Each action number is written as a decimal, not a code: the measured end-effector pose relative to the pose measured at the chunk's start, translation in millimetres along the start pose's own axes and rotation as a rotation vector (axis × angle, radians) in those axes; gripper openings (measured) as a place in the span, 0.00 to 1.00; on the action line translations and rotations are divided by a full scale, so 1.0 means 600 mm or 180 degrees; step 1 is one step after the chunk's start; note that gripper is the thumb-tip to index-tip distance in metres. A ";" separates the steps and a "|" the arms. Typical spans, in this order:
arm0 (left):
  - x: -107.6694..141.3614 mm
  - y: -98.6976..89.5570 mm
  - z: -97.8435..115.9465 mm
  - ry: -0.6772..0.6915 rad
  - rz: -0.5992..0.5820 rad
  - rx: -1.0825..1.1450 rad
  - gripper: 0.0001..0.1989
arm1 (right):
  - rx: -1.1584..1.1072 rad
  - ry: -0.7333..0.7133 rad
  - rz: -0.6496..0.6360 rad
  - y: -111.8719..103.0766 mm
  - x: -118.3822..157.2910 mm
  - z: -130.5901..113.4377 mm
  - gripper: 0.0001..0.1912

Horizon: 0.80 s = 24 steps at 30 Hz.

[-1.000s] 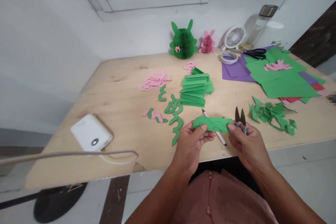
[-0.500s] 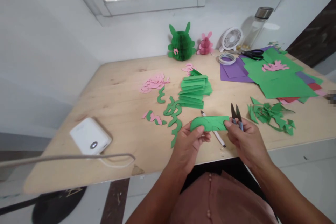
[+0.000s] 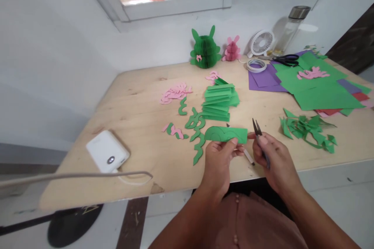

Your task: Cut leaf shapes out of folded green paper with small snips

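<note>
Two hands are working over the near edge of a wooden table [image 3: 140,120]. Left hand [image 3: 219,163] is pinching a green paper strip [image 3: 223,134], thumb on top, fingers closed beneath; the strip is spanning the gap between the hands, drawn lines showing. Right hand [image 3: 277,159] is curling around small snips [image 3: 260,136], blades nearly together, tips pointing far; a fingertip is reaching the strip's right end, contact cannot be told. Pen [image 3: 249,157] is lying below the strip, partly hidden. Wavy green cut-outs [image 3: 199,152] are lying just left, pleated green paper [image 3: 217,103] is sitting farther off, green scraps [image 3: 305,129] are piling up right.
</note>
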State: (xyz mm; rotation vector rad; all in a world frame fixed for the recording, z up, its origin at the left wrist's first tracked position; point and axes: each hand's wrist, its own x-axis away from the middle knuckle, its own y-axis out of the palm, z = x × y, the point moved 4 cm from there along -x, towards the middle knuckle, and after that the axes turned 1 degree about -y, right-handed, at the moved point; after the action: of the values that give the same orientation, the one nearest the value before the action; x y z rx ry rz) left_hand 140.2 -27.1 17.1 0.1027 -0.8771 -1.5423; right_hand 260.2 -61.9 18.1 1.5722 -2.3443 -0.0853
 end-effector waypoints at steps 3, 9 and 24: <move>-0.003 -0.004 0.012 0.0006 -0.0013 -0.0092 0.08 | 0.0223 0.0079 -0.0097 -0.020 0.008 -0.002 0.21; -0.005 0.000 0.021 -0.0077 -0.0184 -0.0164 0.07 | 0.0740 0.0282 -0.0254 -0.045 0.027 0.012 0.21; -0.001 0.026 0.011 -0.0102 -0.0220 0.0037 0.06 | 0.0217 0.0377 -0.0138 -0.021 0.043 0.024 0.23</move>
State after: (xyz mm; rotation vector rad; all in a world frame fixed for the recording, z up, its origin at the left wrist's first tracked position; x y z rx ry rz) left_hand 149.1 -22.3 30.6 0.1179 -0.9161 -1.6073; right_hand 258.1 -92.1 7.7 1.6140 -2.2446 0.0767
